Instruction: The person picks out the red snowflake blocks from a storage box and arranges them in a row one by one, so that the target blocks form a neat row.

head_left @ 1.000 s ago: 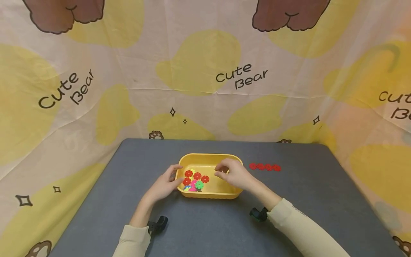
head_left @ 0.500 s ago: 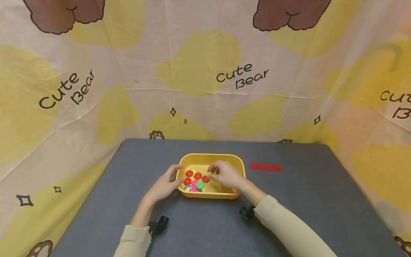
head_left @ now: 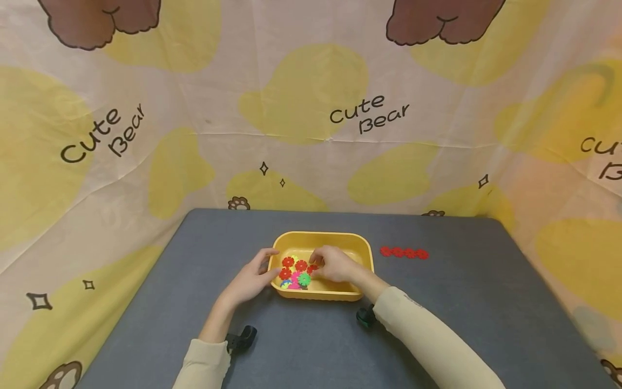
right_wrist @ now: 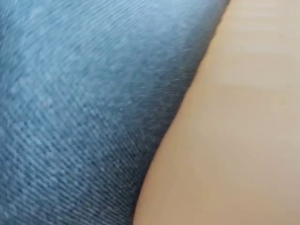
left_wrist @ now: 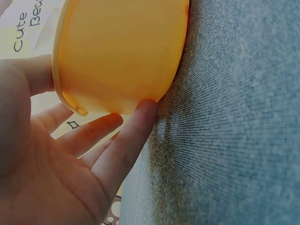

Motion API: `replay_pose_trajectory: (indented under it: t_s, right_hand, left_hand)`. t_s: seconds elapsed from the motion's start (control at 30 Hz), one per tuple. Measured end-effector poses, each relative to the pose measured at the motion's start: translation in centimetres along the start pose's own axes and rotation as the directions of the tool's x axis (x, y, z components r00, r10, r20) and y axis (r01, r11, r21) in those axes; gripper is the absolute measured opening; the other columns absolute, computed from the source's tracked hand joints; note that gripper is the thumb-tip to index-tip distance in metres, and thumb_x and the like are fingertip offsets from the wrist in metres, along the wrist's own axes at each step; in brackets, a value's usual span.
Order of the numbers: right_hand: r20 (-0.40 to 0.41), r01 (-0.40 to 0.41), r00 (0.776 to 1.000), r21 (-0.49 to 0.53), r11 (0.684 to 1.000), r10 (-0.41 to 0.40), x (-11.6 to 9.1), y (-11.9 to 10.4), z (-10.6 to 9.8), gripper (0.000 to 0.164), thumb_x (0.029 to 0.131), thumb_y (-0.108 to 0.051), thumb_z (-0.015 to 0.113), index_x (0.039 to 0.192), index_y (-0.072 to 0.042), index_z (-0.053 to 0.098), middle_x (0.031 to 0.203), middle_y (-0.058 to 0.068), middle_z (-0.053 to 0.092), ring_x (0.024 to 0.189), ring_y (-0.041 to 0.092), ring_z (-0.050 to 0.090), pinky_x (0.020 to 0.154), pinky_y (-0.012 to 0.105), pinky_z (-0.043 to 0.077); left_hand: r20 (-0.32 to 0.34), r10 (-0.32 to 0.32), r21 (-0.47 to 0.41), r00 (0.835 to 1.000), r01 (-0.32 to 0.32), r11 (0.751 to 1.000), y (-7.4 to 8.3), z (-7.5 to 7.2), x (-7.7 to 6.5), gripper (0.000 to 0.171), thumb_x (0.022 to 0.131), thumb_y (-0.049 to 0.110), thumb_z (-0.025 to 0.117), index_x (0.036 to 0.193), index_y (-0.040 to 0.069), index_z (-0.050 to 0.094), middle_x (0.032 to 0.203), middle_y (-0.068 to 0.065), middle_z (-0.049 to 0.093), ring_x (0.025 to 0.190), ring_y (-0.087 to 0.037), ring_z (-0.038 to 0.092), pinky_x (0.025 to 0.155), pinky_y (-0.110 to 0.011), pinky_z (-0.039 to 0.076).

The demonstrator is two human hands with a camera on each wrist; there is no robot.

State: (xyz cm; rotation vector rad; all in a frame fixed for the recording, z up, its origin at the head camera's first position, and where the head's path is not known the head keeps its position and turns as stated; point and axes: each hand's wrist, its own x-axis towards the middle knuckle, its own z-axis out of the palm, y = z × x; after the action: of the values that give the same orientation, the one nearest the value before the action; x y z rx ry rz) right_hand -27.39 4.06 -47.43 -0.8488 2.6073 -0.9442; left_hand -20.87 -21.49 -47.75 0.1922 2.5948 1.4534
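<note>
Right hand (head_left: 335, 265) has moved left inside yellow tray (head_left: 323, 296) to a red piece (head_left: 312, 268) near tray's middle, so it's within reach, pinched or not can't tell; left hand (head_left: 249, 278), fingers spread, touches tray's left end.

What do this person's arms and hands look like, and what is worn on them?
The left hand and right hand are ungloved. The left sleeve and right sleeve are pale cream; the right bears a dark marking, too small to read. A black left wrist camera and dark right wrist camera are worn too.
</note>
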Motion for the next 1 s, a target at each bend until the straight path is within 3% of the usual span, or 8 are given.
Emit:
replay_pose_trajectory:
  t_s: [0.33,0.8,1.0]
  right_hand:
    - [-0.007,0.005,1.000,-0.011,1.000,-0.005,0.51,0.23,0.37,0.023,0.081,-0.013,0.087,0.098,-0.004,0.073,0.088,0.003,0.065,0.082,0.017,0.056,0.083,0.036,0.050]
    - [0.003,-0.008,1.000,0.018,1.000,0.008,0.35,0.27,0.43,0.023,0.081,-0.010,0.085,0.095,-0.010,0.066,0.083,0.000,0.059,0.078,0.016,0.054,0.076,0.033,0.047]
    - [-0.028,-0.028,0.999,0.040,0.999,0.030,0.14,0.38,0.35,0.023,0.081,-0.005,0.084,0.092,-0.012,0.066,0.082,0.000,0.059,0.078,0.016,0.054,0.074,0.032,0.047]
  left_hand:
    - [0.001,-0.019,-0.001,1.000,0.019,1.000,0.24,-0.11,-0.06,0.052,0.101,0.026,0.064,0.147,0.016,0.043,0.157,-0.021,0.038,0.135,-0.044,0.049,0.097,-0.052,0.052]
    - [0.009,0.007,-0.023,1.000,-0.007,1.000,0.26,-0.06,-0.26,0.053,0.101,0.027,0.065,0.147,0.014,0.043,0.157,-0.022,0.038,0.135,-0.044,0.050,0.093,-0.048,0.055]
    - [0.009,0.018,-0.036,1.000,-0.018,0.999,0.17,0.01,-0.16,0.052,0.101,0.025,0.065,0.147,0.012,0.043,0.157,-0.023,0.038,0.133,-0.045,0.050,0.091,-0.047,0.056]
